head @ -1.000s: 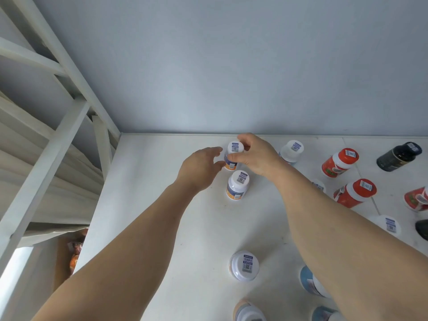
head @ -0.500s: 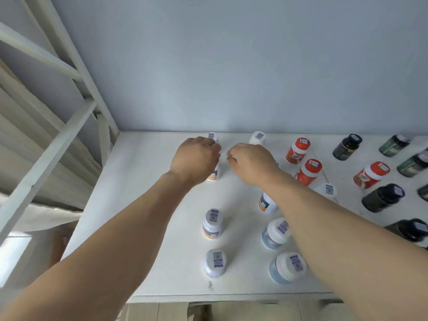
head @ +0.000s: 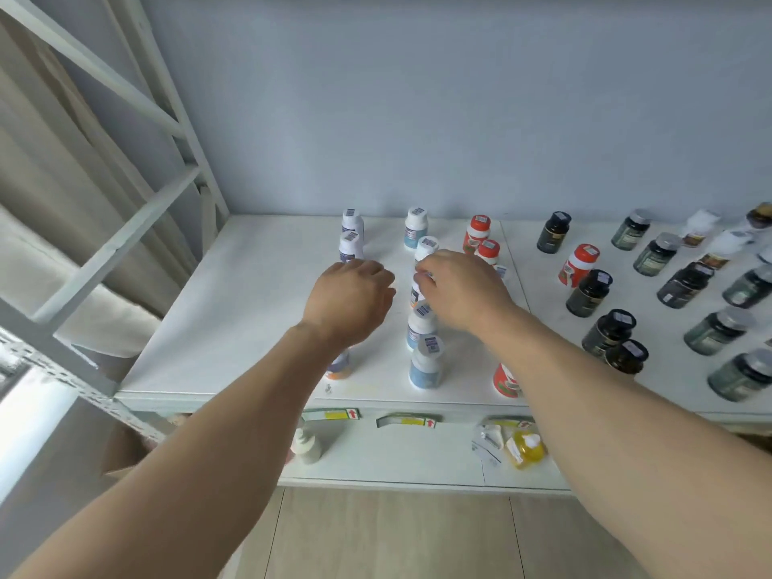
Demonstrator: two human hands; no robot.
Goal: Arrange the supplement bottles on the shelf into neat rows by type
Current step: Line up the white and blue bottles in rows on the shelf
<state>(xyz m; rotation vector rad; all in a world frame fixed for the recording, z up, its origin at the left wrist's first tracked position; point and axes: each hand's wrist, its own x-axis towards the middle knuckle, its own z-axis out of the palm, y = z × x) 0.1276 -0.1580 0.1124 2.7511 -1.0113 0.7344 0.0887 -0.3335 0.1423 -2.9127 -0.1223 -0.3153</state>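
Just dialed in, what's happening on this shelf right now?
A person is sorting supplement bottles on a white shelf. The right hand pinches the cap of a white-capped bottle in a front-to-back column. The left hand hangs beside it, fingers curled; any hold is hidden. Red-capped bottles and dark bottles stand further right, more loosely spaced.

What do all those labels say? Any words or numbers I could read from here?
No text is legible.
Cap stickers, e.g. on a white bottle: barcodes, print too small.
Bottle labels, e.g. on a dark bottle: blurred.
Shelf-edge tags: only a red arrow shows; any words unreadable.
Yellow bottle below: label unreadable.
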